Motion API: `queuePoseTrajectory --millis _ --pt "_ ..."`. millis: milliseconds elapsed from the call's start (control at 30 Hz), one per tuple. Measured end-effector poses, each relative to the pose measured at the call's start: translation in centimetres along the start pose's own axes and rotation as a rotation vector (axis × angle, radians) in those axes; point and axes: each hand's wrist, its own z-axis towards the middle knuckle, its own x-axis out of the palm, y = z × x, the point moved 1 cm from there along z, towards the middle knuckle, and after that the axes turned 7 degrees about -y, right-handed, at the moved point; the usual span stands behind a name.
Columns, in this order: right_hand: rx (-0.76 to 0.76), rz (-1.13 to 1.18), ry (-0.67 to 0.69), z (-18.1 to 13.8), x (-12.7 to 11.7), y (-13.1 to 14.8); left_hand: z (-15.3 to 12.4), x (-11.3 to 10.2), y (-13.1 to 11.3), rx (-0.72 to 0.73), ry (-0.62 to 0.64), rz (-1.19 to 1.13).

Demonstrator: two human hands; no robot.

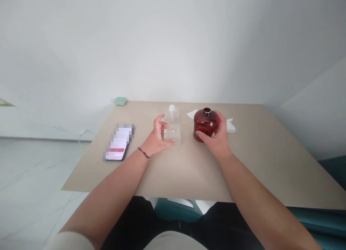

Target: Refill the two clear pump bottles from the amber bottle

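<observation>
Beige table (pixel 178 174): glossy red bottle (pixel 204 123) (round shoulders) within curled right fingers (pixel 222 121), clear container (pixel 173 133) within left fingers (pixel 159 118).

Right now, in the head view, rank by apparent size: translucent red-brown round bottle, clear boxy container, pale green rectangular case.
1. Red-brown bottle
2. Clear container
3. Pale green case, farthest back

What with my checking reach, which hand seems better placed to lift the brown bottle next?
Probably the right hand: it is wrapped around the brown bottle, while the left hand is holding the clear container.
</observation>
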Motion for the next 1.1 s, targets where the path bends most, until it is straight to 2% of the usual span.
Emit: queuePoseTrajectory --millis 200,400,700,800,1100 --pt "-0.018 0.015 0.003 -0.2 0.1 -0.3 0.3 -0.7 -0.1 0.013 -0.033 0.015" --pt "0.07 0.077 0.106 -0.8 0.6 0.0 0.6 -2.2 -0.4 0.021 -0.165 0.063" --pt "0.046 0.038 0.151 -0.8 0.6 0.1 1.2 -3.7 -0.4 -0.049 -0.298 0.113" --pt "0.044 0.039 0.16 -0.8 0.5 0.1 1.2 -3.9 -0.4 -0.061 -0.285 0.096" --pt "0.073 0.037 0.184 -1.2 1.2 -0.2 0.6 -3.2 -0.1 -0.029 -0.145 0.072"
